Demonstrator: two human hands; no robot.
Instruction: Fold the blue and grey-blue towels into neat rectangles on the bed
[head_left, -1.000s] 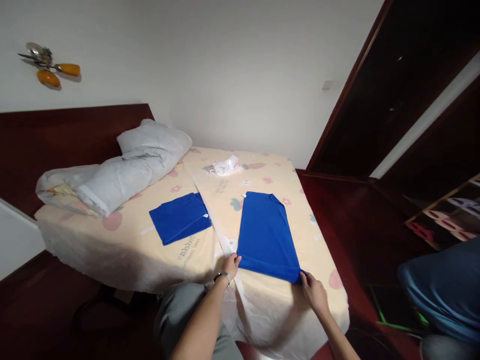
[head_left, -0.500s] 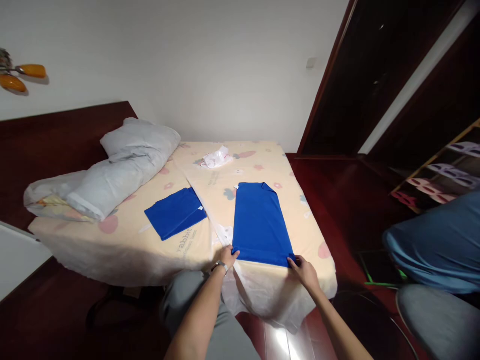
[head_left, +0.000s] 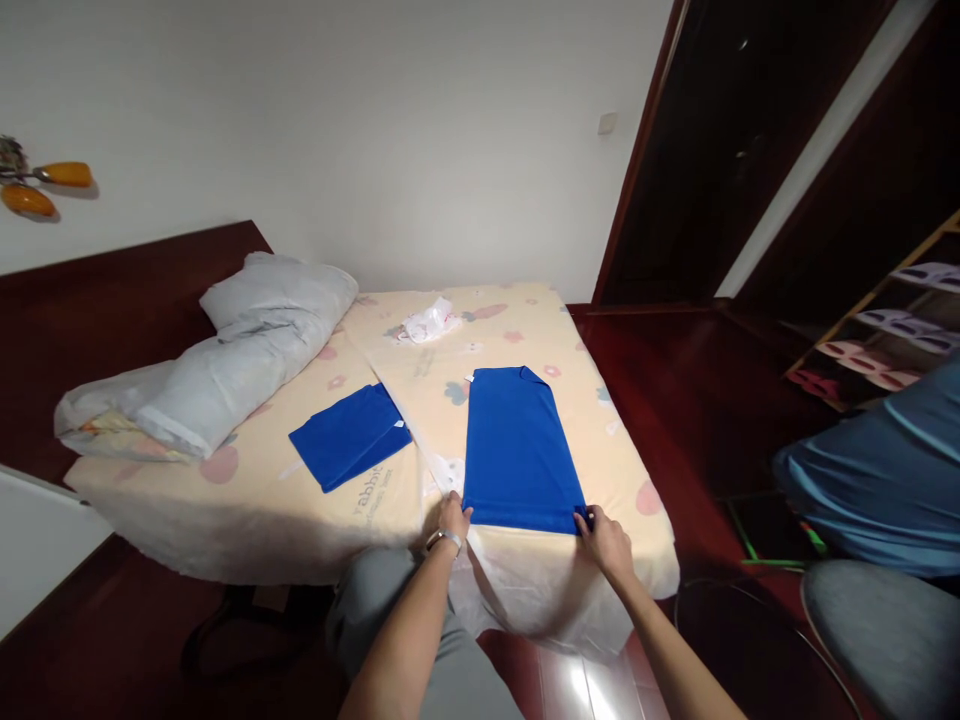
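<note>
A blue cloth (head_left: 517, 450), folded into a long piece, lies flat near the front right of the bed; its far right corner is turned over and a small white tag shows at its far left. My left hand (head_left: 453, 520), with a watch on the wrist, pinches the near left corner. At the near right corner, my right hand (head_left: 604, 540) grips the fabric between thumb and fingers. To the left lies a second folded blue cloth (head_left: 349, 435) with a white tag, apart from both hands.
The bed (head_left: 630, 480) has a patterned sheet under a clear plastic cover. A grey quilt (head_left: 255, 340) is heaped by the headboard (head_left: 112, 300). A crumpled white plastic bag (head_left: 431, 320) lies toward the wall. At right are a shoe rack (head_left: 862, 320) and blue fabric (head_left: 885, 470).
The view has shifted slightly. Both hands keep hold of the near corners of the cloth, which lies almost as before.
</note>
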